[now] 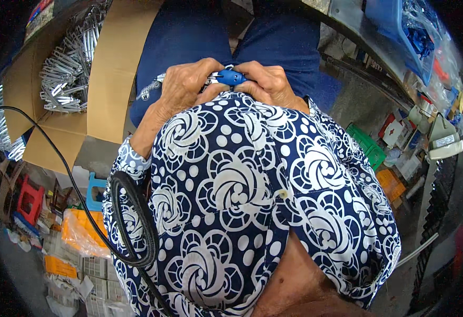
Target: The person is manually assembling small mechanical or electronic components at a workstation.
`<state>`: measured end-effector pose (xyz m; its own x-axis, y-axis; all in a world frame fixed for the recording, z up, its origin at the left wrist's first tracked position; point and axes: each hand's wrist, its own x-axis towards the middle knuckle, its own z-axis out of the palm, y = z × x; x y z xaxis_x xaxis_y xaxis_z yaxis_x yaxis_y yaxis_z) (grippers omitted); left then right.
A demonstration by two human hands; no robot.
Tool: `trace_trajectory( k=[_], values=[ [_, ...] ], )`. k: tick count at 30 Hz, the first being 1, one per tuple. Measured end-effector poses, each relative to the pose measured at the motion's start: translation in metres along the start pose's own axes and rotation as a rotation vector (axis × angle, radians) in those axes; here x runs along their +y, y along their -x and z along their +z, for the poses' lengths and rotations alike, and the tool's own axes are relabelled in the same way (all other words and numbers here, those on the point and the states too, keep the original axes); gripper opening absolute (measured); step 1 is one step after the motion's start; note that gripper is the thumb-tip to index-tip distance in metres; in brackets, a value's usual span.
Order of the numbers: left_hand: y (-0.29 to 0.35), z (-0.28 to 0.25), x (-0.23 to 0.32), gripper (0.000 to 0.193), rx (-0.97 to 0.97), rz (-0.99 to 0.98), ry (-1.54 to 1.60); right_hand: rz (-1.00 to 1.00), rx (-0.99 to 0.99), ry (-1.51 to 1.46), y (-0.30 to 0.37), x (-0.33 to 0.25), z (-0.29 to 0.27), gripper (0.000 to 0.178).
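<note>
Above my lap, both hands meet around one small tool-like piece. My left hand (186, 82) is closed round its slim silver metal part (210, 78), and a shiny metal end (146, 93) shows past the wrist side of that hand. The fingers of my right hand (269, 83) pinch a rounded blue plastic piece (230, 77) with small dark holes. Blue plastic and metal sit against each other between the two hands; the fingers hide where they join. Exactly what kind of item it is, I cannot tell.
At the left, an open cardboard box (118, 68) holds a heap of silver metal parts (68, 74). A black cable (78, 185) crosses the left side. Blue bin (395, 26) at upper right; green crate (366, 145) below it. Red (30, 201) and blue (95, 191) stools stand lower left.
</note>
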<state>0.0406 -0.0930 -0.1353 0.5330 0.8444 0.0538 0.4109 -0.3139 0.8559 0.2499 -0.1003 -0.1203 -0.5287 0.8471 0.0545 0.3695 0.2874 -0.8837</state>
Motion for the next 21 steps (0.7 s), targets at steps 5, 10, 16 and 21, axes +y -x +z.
trace_trajectory(
  k=[5,10,16,21],
  values=[
    [0.004,-0.004,0.002,0.024,-0.012,-0.020,-0.006,0.004,0.004,-0.018,-0.001,-0.005,0.004,0.020],
    [0.006,-0.012,0.003,0.024,0.006,-0.009,0.006,0.072,0.015,-0.069,-0.003,-0.012,0.005,0.030],
    [-0.006,-0.032,0.003,0.023,0.014,-0.042,0.017,-0.095,0.046,0.116,-0.010,-0.011,-0.014,0.016],
    [-0.016,-0.034,0.005,0.024,0.074,0.041,-0.084,0.243,0.204,-0.067,-0.015,-0.015,-0.008,0.027]
  ],
)
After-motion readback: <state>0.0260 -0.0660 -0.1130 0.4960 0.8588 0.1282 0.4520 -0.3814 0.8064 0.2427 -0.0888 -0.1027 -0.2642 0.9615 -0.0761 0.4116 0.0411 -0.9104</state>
